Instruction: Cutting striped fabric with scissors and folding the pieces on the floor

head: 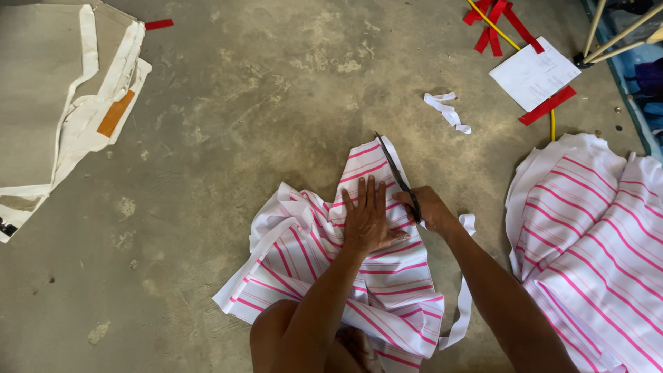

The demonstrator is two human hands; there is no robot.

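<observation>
A white cloth with pink stripes (304, 255) lies crumpled on the concrete floor in front of me. My left hand (366, 217) presses flat on it, fingers spread and pointing away. My right hand (428, 207) grips black scissors (395, 169), whose blades run along the cloth's right edge toward its far corner. A narrow cut strip of white cloth (464, 304) trails down beside my right forearm. My knee shows at the bottom of the view under the cloth.
A larger pile of the same striped fabric (594, 235) lies at right. A small white scrap (447, 110) lies beyond the scissors. Far right hold a white paper sheet (533, 72), red strips (545, 106) and a yellow cord (492, 25). Beige and white fabric pieces (62, 103) lie far left.
</observation>
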